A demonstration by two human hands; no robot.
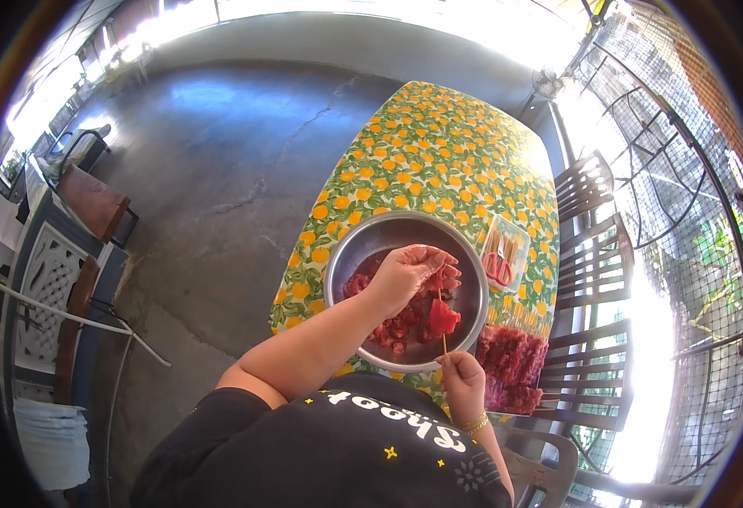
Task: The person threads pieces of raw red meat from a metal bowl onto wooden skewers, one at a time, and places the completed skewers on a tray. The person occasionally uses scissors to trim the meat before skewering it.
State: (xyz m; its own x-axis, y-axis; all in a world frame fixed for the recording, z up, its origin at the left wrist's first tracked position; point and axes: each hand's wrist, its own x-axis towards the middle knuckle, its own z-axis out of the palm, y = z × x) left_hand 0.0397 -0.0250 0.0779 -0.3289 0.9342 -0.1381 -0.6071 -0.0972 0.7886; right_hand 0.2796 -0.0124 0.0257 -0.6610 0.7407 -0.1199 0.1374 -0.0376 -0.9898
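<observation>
A wide stainless steel bowl (403, 219) in front of me holds loose pieces of raw red meat (387, 333). Above it, my right hand (463, 378) grips the lower end of a thin wooden skewer (444, 344). One chunk of meat (444, 319) is threaded midway along the stick. My left hand (413, 270), its fingers wet, pinches another piece of red meat at the skewer's upper end; the tip is hidden there. To the right of the bowl, touching or nearly so, lies a pile of filled meat skewers (512, 362), their bare sticks jutting out.
A clear plastic container (519, 238) with wooden sticks and red-handled scissors (497, 269) stands right of the bowl. The table wears an orange-patterned tablecloth (447, 146). Slatted wooden chairs (593, 254) line its right side; a plastic chair (549, 451) is close by my right arm.
</observation>
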